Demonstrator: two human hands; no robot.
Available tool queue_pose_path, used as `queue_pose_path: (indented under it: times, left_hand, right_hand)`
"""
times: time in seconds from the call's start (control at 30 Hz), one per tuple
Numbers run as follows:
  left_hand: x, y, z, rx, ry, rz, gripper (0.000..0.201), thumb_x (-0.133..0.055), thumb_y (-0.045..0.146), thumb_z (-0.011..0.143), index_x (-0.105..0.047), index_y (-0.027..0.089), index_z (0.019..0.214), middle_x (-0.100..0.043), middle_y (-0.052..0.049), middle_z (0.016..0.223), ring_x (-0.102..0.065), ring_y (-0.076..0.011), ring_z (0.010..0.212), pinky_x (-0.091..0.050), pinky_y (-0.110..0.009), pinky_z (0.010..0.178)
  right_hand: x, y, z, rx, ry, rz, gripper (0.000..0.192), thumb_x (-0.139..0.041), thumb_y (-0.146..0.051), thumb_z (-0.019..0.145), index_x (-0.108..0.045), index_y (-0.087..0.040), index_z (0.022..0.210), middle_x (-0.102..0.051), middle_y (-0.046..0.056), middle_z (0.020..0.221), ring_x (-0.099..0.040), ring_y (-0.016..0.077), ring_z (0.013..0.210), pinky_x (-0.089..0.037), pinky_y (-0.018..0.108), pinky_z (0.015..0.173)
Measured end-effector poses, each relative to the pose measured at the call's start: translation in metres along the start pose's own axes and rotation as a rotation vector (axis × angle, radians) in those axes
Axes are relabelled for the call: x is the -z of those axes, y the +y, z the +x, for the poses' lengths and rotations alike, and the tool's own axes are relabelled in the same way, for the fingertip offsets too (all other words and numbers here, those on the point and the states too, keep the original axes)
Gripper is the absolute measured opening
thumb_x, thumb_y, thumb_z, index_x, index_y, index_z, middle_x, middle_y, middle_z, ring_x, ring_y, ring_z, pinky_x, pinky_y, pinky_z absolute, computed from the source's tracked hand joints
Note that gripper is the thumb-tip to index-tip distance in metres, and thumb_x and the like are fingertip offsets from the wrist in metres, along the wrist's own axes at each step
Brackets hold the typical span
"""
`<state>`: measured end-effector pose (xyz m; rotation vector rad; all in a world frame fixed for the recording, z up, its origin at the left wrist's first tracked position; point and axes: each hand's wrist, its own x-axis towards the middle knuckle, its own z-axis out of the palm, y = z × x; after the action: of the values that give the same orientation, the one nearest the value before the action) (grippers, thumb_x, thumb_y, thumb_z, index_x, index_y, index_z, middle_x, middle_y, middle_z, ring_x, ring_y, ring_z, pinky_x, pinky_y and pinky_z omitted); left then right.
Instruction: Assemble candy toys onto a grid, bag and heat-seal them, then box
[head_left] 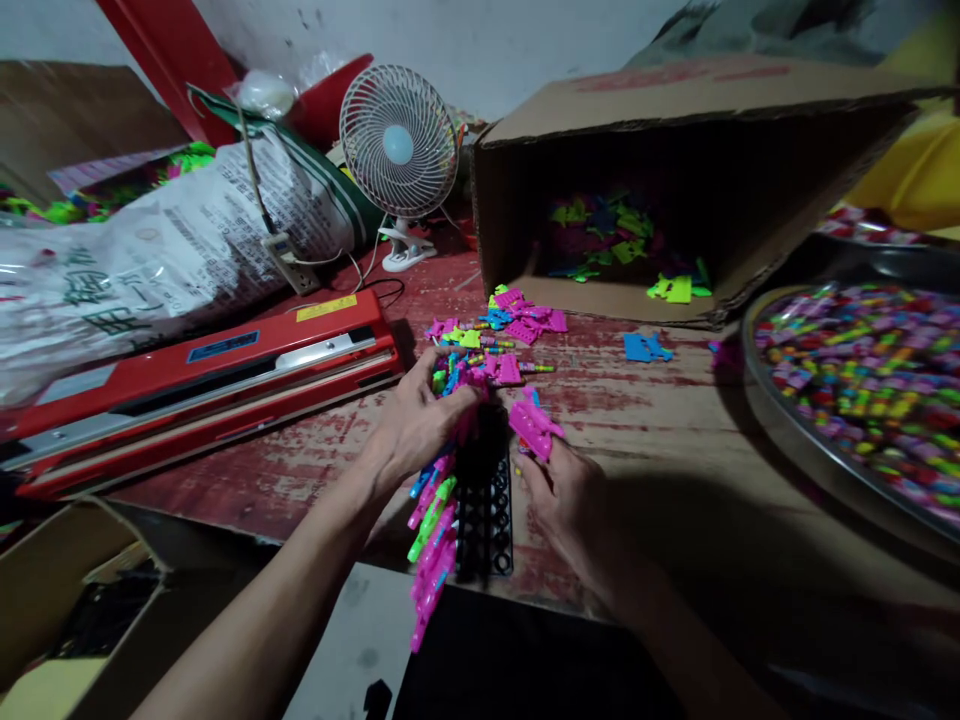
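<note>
My left hand (416,425) is closed over a bunch of small plastic toy pieces (431,535), pink, green and blue, that hang down along a black grid rack (486,525) at the table's near edge. My right hand (564,495) pinches a pink plastic piece (534,428) just right of the rack's top. A loose pile of similar coloured pieces (491,340) lies on the red worn table (660,400) just beyond both hands.
A red heat sealer (202,375) lies at left below a printed white sack (165,240). A small white fan (399,150) stands behind. An open cardboard box (675,190) on its side holds more pieces. A metal tray (810,445) of wrapped sweets sits at right.
</note>
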<state>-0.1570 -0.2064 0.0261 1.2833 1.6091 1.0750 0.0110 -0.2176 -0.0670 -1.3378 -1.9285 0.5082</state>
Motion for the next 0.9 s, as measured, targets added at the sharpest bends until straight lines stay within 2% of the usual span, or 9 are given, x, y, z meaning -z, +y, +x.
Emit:
queue_pose_path:
  times: [0.17,0.3,0.37,0.43,0.53,0.6,0.77,0.83,0.9]
  left_hand:
    - [-0.002,0.003,0.000,0.009,0.016,-0.061,0.041,-0.063,0.025,0.075,-0.053,0.019,0.115,-0.061,0.002,0.080,-0.048,-0.0072,0.053,-0.037,-0.018,0.050]
    - [-0.001,0.006,0.000,0.059,0.027,-0.051,0.044,-0.064,0.022,0.074,-0.053,0.020,0.116,-0.059,0.004,0.075,-0.045,-0.0067,0.051,-0.035,-0.017,0.048]
    - [-0.001,0.006,-0.001,0.056,0.022,-0.044,0.044,-0.064,0.023,0.074,-0.054,0.021,0.116,-0.058,0.005,0.071,-0.042,-0.0066,0.048,-0.033,-0.018,0.045]
    - [0.000,0.006,-0.001,0.046,0.017,-0.038,0.042,-0.063,0.023,0.074,-0.054,0.021,0.115,-0.057,0.005,0.068,-0.042,-0.0069,0.046,-0.032,-0.018,0.045]
    - [0.000,0.005,-0.001,0.045,0.011,-0.024,0.042,-0.063,0.024,0.074,-0.054,0.021,0.115,-0.055,0.005,0.064,-0.042,-0.0078,0.046,-0.032,-0.018,0.046]
    - [0.000,0.005,-0.001,0.039,0.021,-0.024,0.042,-0.063,0.024,0.074,-0.054,0.020,0.115,-0.056,0.005,0.066,-0.043,-0.0079,0.047,-0.033,-0.018,0.047]
    - [-0.002,0.007,-0.001,0.045,0.019,-0.015,0.042,-0.064,0.027,0.074,-0.055,0.022,0.115,-0.054,0.006,0.065,-0.038,-0.0071,0.047,-0.030,-0.018,0.046]
    - [-0.003,0.007,-0.001,0.043,0.027,-0.026,0.043,-0.064,0.027,0.073,-0.055,0.021,0.115,-0.056,0.005,0.067,-0.041,-0.0078,0.049,-0.032,-0.019,0.047]
    - [-0.003,0.006,-0.001,0.038,0.043,-0.015,0.043,-0.064,0.027,0.073,-0.055,0.021,0.115,-0.055,0.006,0.064,-0.040,-0.0080,0.048,-0.032,-0.019,0.047]
  right_hand:
    - [-0.016,0.002,0.012,0.008,0.071,-0.099,0.030,-0.058,-0.044,0.083,-0.072,-0.017,0.080,-0.068,0.006,0.061,-0.061,0.0199,0.053,-0.040,0.028,0.056]
    - [-0.026,-0.006,0.019,-0.004,0.087,0.003,0.027,-0.057,-0.039,0.081,-0.071,-0.016,0.076,-0.067,0.006,0.062,-0.059,0.0173,0.053,-0.040,0.027,0.056]
    - [-0.027,-0.011,0.019,-0.072,0.037,0.118,0.025,-0.058,-0.038,0.080,-0.069,-0.017,0.071,-0.065,0.004,0.061,-0.057,0.0155,0.053,-0.040,0.025,0.054]
    - [-0.027,-0.014,0.016,-0.216,0.020,0.266,0.028,-0.061,-0.043,0.079,-0.067,-0.018,0.068,-0.065,0.002,0.061,-0.057,0.0149,0.053,-0.041,0.024,0.053]
    - [-0.029,-0.012,0.012,-0.330,0.041,0.406,0.031,-0.063,-0.048,0.077,-0.070,-0.018,0.079,-0.071,0.004,0.076,-0.064,0.0181,0.068,-0.047,0.025,0.062]
    - [-0.031,-0.009,0.011,-0.266,0.033,0.328,0.031,-0.062,-0.047,0.078,-0.071,-0.018,0.084,-0.072,0.005,0.082,-0.066,0.0197,0.073,-0.049,0.026,0.066]
    - [-0.033,-0.007,0.014,0.029,0.103,0.018,0.028,-0.053,-0.036,0.082,-0.073,-0.017,0.090,-0.071,0.007,0.076,-0.063,0.0177,0.065,-0.046,0.025,0.064]
    - [-0.034,-0.007,0.016,0.051,0.131,-0.054,0.028,-0.051,-0.035,0.083,-0.073,-0.017,0.086,-0.068,0.006,0.068,-0.059,0.0162,0.058,-0.043,0.025,0.059]
    - [-0.035,-0.005,0.018,-0.001,0.130,-0.113,0.028,-0.054,-0.038,0.082,-0.072,-0.018,0.076,-0.062,0.003,0.057,-0.051,0.0142,0.048,-0.038,0.025,0.052]
